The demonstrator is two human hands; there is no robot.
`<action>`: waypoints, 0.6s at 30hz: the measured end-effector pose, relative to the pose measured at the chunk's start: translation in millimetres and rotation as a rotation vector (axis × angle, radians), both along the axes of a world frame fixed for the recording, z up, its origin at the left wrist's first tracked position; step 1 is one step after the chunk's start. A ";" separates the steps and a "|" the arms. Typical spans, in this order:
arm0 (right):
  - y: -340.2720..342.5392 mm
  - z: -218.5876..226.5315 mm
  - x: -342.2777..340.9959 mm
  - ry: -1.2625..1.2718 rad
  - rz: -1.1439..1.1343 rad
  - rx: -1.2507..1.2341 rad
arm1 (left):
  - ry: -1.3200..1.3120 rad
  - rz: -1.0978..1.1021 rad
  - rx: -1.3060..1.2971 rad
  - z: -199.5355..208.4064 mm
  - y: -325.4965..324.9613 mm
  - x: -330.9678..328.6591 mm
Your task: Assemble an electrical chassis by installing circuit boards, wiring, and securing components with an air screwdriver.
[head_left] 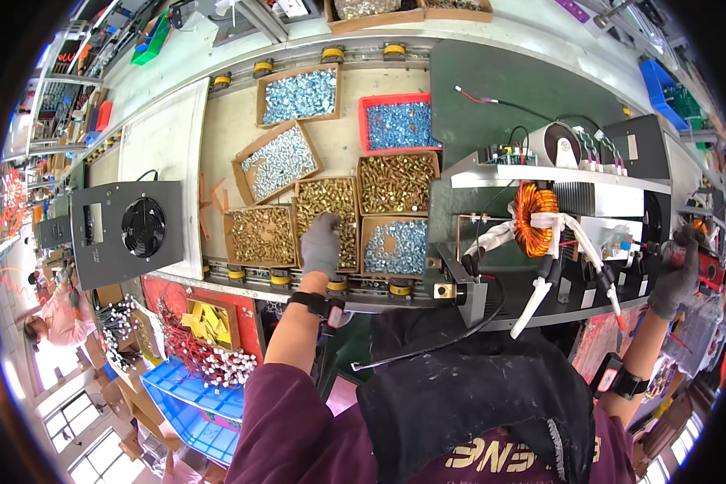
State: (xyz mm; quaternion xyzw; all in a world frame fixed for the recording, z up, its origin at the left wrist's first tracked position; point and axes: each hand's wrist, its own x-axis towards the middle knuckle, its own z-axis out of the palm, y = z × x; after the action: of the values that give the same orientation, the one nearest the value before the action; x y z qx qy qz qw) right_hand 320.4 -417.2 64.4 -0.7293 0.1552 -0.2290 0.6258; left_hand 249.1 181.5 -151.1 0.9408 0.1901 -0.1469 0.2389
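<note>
My left hand, in a grey glove, reaches into a cardboard box of brass-coloured screws. Its fingers are bent together and closed among the screws; whatever they pinch is hidden. At the far right my gloved right hand is closed around a red and black power screwdriver, beside the right end of an open metal chassis. The chassis carries a copper-wound ring coil, thick white-sleeved leads, a pale cylinder and a finned heatsink.
More boxes of screws and silvery fasteners surround my left hand, with a red tray behind. A black panel with a fan stands left. Cable bundles and a blue crate sit lower left; a person is beyond.
</note>
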 end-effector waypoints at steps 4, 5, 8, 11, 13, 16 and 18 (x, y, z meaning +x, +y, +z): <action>5.5 0.9 -0.8 0.012 0.072 0.097 | -0.159 0.384 -0.546 0.2 23.8 -16.1; 8.2 1.9 -0.3 0.007 0.080 0.104 | -0.197 0.547 -0.798 2.7 26.1 -21.5; 18.7 4.5 1.5 -0.072 0.056 0.079 | -0.341 0.663 -1.054 16.9 20.7 -38.7; 29.3 9.8 -0.9 -0.133 0.128 0.047 | -0.497 0.676 -1.364 42.4 9.2 -51.1; 35.2 16.3 -4.9 -0.103 0.170 0.343 | -0.540 0.818 -1.773 61.3 2.2 -53.7; 41.3 29.4 -13.2 -0.289 0.258 0.236 | -0.519 0.637 -1.685 80.8 0.0 -42.3; 44.1 38.5 -17.2 -0.373 0.284 0.132 | -0.599 0.591 -1.353 86.0 4.3 -32.4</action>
State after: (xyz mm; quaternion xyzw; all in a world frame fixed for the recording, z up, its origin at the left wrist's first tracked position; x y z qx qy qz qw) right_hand 303.2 -373.0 102.9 -0.6464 -0.0523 -0.2587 0.7159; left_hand 216.7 185.7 -65.1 0.5016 0.2290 0.0983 0.8284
